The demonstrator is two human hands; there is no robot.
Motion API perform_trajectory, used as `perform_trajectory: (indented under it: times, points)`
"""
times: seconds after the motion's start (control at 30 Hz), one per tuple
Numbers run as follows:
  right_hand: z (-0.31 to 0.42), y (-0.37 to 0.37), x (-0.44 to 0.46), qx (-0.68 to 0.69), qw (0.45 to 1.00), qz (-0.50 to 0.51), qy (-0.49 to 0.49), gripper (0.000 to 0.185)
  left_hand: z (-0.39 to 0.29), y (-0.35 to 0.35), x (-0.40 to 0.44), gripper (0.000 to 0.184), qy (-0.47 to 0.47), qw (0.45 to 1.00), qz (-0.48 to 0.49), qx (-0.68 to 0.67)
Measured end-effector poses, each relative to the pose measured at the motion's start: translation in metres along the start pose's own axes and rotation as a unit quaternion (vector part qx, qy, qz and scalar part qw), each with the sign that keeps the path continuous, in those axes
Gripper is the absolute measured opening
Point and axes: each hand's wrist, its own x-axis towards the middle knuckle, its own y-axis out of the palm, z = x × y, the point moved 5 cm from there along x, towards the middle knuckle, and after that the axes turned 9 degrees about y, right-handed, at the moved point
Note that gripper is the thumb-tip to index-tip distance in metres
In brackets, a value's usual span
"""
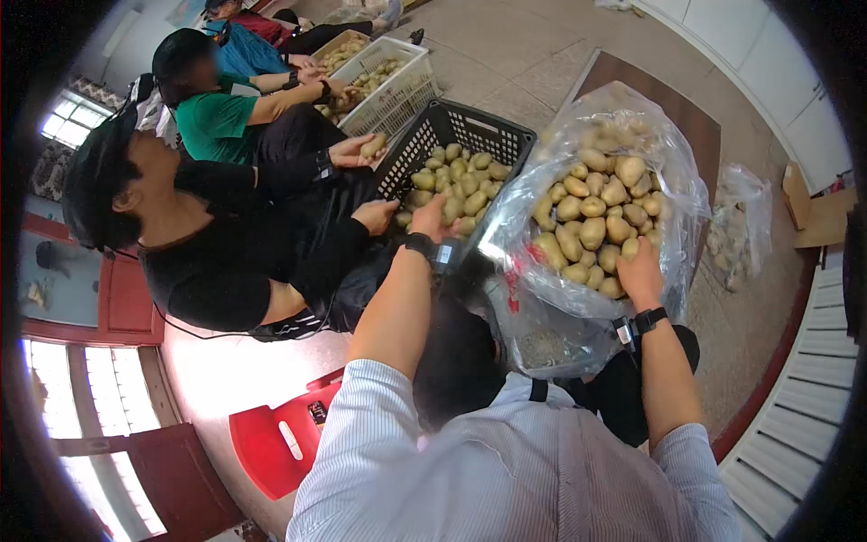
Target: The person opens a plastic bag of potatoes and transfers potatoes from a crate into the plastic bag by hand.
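My left hand reaches over the near side of a black plastic crate, its fingers apart among the potatoes inside. No potato is plainly gripped in it. On the other side, my right hand dips into a large clear plastic bag full of brownish-yellow potatoes. Its fingers curl round a potato at the near right of the heap; the fingertips are partly hidden. Both wrists wear dark bands with small devices.
A co-worker in black sits at my left, one hand holding a potato above the crate. Beyond, others sit by a white crate. A red stool stands lower left. At right lies another plastic bag near a cardboard box.
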Motion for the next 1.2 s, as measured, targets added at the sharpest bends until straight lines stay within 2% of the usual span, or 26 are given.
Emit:
perform_trajectory:
  times: [0.07,0.1,0.17,0.2,0.27,0.3,0.37,0.4,0.47,0.5,0.57,0.6,0.67,0.7,0.73,0.8,0.83,0.87,0.97,1.0,1.07,1.1,1.17,1.2]
  points:
    - [-0.011,0.013,0.014,0.084,0.996,-0.02,-0.023,0.062,-0.006,0.005,-0.016,0.042,0.002,1.0,-0.024,0.0]
    - [-0.011,0.015,0.016,0.084,0.996,-0.022,-0.021,0.062,-0.007,0.004,-0.018,0.041,0.007,0.999,-0.049,-0.001]
    - [-0.011,0.021,0.022,0.269,0.962,0.045,-0.026,0.062,-0.001,-0.005,-0.002,0.042,0.008,1.0,-0.03,-0.002]
    - [-0.01,0.019,0.022,0.27,0.962,0.044,-0.025,0.062,-0.002,-0.004,-0.002,0.042,0.01,1.0,-0.014,-0.003]
    - [-0.005,0.028,0.019,0.457,0.875,0.157,0.018,0.058,-0.001,-0.006,-0.003,0.044,0.017,0.999,-0.041,0.013]
    - [-0.002,0.022,0.014,0.459,0.875,0.156,0.018,0.058,0.002,-0.01,0.004,0.043,0.017,0.999,-0.025,0.018]
    - [0.005,0.014,-0.002,0.529,0.806,0.254,0.078,0.044,0.008,-0.019,0.015,0.042,0.016,1.0,-0.005,0.027]
    - [0.006,0.013,-0.004,0.531,0.805,0.251,0.079,0.044,0.011,-0.023,0.019,0.037,0.022,0.999,-0.008,0.03]
    - [0.008,0.015,-0.008,0.57,0.756,0.306,0.103,0.029,0.024,-0.036,0.041,0.032,0.026,0.999,-0.005,0.035]
    - [0.006,0.013,-0.008,0.571,0.756,0.302,0.105,0.029,0.036,-0.048,0.061,0.027,0.022,0.999,-0.013,0.026]
    - [0.008,0.011,-0.011,0.595,0.72,0.344,0.097,0.02,0.017,-0.035,0.029,0.019,0.007,0.999,-0.035,-0.007]
    - [0.006,0.011,-0.012,0.597,0.721,0.338,0.101,0.02,0.047,-0.057,0.084,0.016,0.018,1.0,-0.012,0.017]
    - [0.007,0.013,-0.013,0.62,0.688,0.366,0.092,0.02,0.029,-0.042,0.054,0.014,0.015,0.999,0.039,-0.027]
    - [0.007,0.014,-0.013,0.619,0.677,0.391,0.071,0.02,0.024,-0.034,0.052,0.012,0.069,0.988,0.086,0.107]
    - [0.004,0.018,-0.012,0.622,0.68,0.382,0.076,0.02,0.017,-0.019,0.032,0.011,0.002,1.0,0.003,-0.025]
    - [0.007,0.024,-0.014,0.65,0.638,0.408,0.062,0.021,0.008,0.009,0.01,0.015,0.058,0.998,0.024,0.03]
    - [0.01,0.021,-0.018,0.644,0.636,0.422,0.049,0.021,0.001,0.027,-0.01,0.021,0.094,0.995,0.04,0.018]
    - [0.01,0.02,-0.02,0.644,0.638,0.419,0.051,0.021,-0.004,0.045,-0.032,0.021,0.092,0.995,0.044,0.018]
    - [0.017,0.023,-0.025,0.632,0.623,0.459,0.043,0.02,-0.005,0.086,-0.062,0.037,0.121,0.979,0.135,0.092]
    - [0.017,0.024,-0.025,0.632,0.624,0.458,0.042,0.02,-0.003,0.095,-0.067,0.037,0.122,0.979,0.137,0.091]
    - [0.019,0.027,-0.027,0.616,0.642,0.457,0.027,0.02,0.002,0.121,-0.089,0.038,0.097,0.957,0.217,0.167]
    - [0.022,0.023,-0.03,0.616,0.642,0.456,0.026,0.02,0.001,0.131,-0.103,0.038,0.097,0.957,0.218,0.167]
    - [0.029,0.014,-0.038,0.577,0.673,0.463,0.02,0.026,0.006,0.152,-0.131,0.039,0.068,0.931,0.303,0.194]
    - [0.03,0.015,-0.039,0.576,0.672,0.465,0.018,0.026,0.013,0.155,-0.133,0.039,0.069,0.931,0.3,0.194]
